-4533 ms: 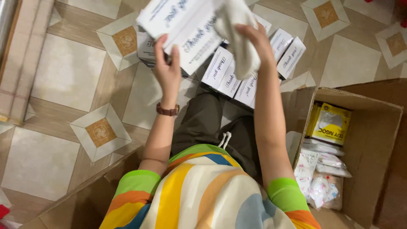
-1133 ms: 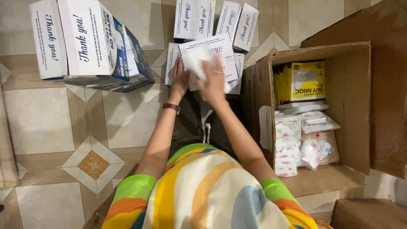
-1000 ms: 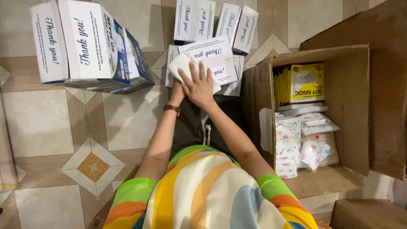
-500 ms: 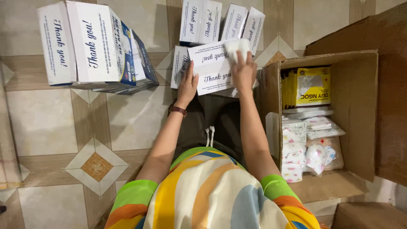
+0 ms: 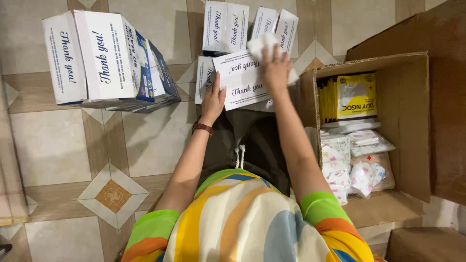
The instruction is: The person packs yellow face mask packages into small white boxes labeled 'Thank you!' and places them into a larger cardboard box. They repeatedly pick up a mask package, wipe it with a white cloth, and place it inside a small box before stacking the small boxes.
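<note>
Even, fairly bright indoor light falls from above onto the glossy beige tiled floor (image 5: 48,145), which shows a faint sheen but no harsh glare. The stack of white cardboard boxes with blue script (image 5: 104,63) casts a soft dark shadow down and to the right, and the open brown cardboard carton (image 5: 412,121) is dimmer along its inner walls. The picture is mostly sharp, with slight blur on the right hand (image 5: 275,68) and the white cloth (image 5: 259,46) it grips, and mild wide-angle bending near the edges.

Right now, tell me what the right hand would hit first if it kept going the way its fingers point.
The right hand, holding a white cloth, points up-frame. It would likely first meet the white boxes standing on the floor beyond, though depth is unclear.
</note>
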